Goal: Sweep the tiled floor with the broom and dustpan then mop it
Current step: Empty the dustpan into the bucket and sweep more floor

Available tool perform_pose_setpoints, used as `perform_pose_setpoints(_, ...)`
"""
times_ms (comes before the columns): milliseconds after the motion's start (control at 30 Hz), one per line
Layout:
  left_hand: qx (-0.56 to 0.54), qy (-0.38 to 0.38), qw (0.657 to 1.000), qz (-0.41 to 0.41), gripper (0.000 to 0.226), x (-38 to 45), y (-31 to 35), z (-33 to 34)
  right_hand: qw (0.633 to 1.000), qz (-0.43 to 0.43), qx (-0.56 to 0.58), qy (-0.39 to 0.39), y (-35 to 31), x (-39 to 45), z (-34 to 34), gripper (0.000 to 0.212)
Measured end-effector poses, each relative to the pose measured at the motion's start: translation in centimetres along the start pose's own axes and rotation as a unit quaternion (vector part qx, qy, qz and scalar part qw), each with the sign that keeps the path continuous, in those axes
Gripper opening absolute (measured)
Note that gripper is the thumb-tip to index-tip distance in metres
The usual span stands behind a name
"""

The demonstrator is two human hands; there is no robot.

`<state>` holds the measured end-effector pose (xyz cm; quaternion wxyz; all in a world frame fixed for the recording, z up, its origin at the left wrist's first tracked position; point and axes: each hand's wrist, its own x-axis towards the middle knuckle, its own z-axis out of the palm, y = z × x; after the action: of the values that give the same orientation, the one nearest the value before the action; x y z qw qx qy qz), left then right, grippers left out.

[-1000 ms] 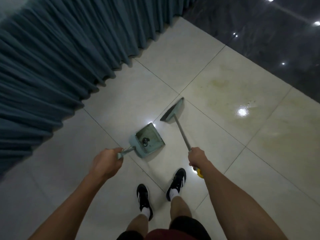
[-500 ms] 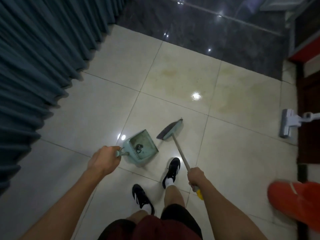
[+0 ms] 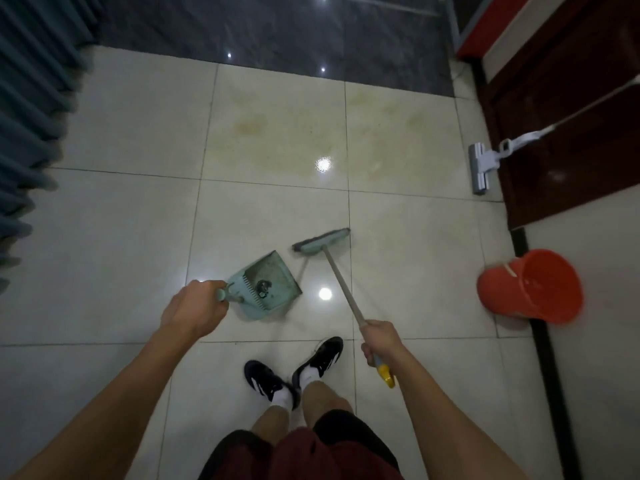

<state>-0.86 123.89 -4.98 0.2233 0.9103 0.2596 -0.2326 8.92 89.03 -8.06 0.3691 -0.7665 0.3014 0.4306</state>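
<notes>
Down at the bottom centre of the frame, two black-and-white sneakers (image 3: 294,370) stand on the pale tiled floor (image 3: 104,244), below dark red shorts (image 3: 304,455). Just above them, the left hand (image 3: 192,311) is clenched round the short handle of a teal dustpan (image 3: 268,285), which sits left of centre with a small dark clump of debris inside, near its comb teeth. To the right, the right hand (image 3: 381,341) grasps the handle of the broom (image 3: 341,285) close to its yellow end cap; the handle slants up and left to the teal broom head, which lies just beside the dustpan's upper right edge, bristles towards the floor. Further right, an orange bucket (image 3: 530,287) stands near a dark strip at the frame's right edge. Above it, a flat mop (image 3: 481,168) rests with its grey head on the tiles against a dark wooden door (image 3: 571,98). A teal curtain (image 3: 31,116) hangs at the upper left, and dark glossy tiles (image 3: 277,36) span the top.
</notes>
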Motion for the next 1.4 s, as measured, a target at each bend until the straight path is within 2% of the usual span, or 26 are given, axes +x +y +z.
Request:
perform_pose_setpoints(233, 0.017, 0.001, 1.0, -0.002, 0.016, 1.2, 1.3, 0.5, 0.995, -0.038, 0.091, 0.007, -1.0, 4.4, -0.9, 0.02)
perform_pose_setpoints(433, 0.058, -0.006, 0.998, 0.007, 0.017, 2.4, 3.3, 1.0, 0.995, 0.003, 0.102, 0.007, -1.8, 7.5, -0.4, 0.022)
perform_pose_setpoints(600, 0.066, -0.001, 0.998, 0.014, 0.019, 3.1, 4.7, 1.0, 0.999, 0.007, 0.047, -0.009, 1.9, 6.0, 1.9, 0.025)
perform_pose_setpoints(833, 0.064, -0.002, 0.997, 0.032, 0.015, 4.0, 6.8, 1.1, 0.995, -0.008, 0.101, -0.007, 5.0, 2.5, 2.2, 0.027)
perform_pose_setpoints(1033, 0.065, 0.0, 0.998, 0.023, 0.014, 5.0, 7.5, 0.8, 0.994, -0.086, -0.024, 0.069, 4.3, 3.4, 0.4, 0.036)
perform_pose_setpoints(1167, 0.064, 0.009, 0.998, 0.018, 0.015, 5.9, 7.6, 0.5, 0.997, -0.032, 0.04, 0.06, 3.4, 5.2, -1.1, 0.055)
perform_pose_setpoints(1200, 0.062, 0.01, 0.998, 0.018, 0.017, 6.1, 7.6, 0.4, 0.997, -0.037, 0.034, 0.063, 2.9, 5.8, -1.6, 0.053)
perform_pose_setpoints(1300, 0.064, 0.009, 0.998, 0.016, 0.02, 6.5, 7.6, 0.1, 0.99, -0.076, -0.055, 0.102, 1.5, 7.4, -3.4, 0.043)
perform_pose_setpoints(1400, 0.073, 0.014, 0.997, 0.011, 0.02, 6.9, 7.5, -0.1, 0.979, -0.086, -0.145, 0.111, 1.3, 8.4, -4.7, 0.049)
